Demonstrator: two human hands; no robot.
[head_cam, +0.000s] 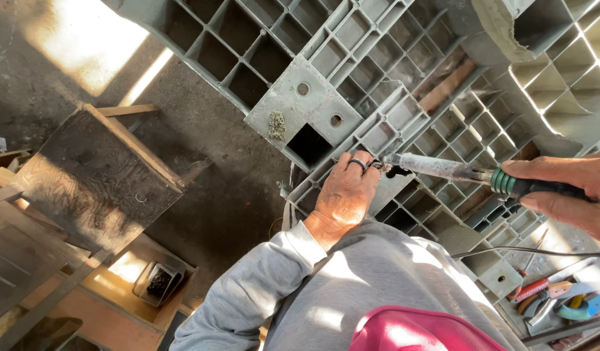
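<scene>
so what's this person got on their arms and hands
The left arm wears a loose light grey long sleeve, bunched at the wrist. The left hand is bare, with a dark ring on one finger. The right hand is bare too, no glove; its sleeve is out of view.

Grey plastic grid pallet [404,97], matt, dusty, scuffed; soldering iron [462,172] with dull, crusted metal shaft and black-green plastic grip; plywood box [98,175] at left, rough, weathered; grey knit cloth sleeve [261,286]; floor [215,130] rough, gritty concrete
</scene>
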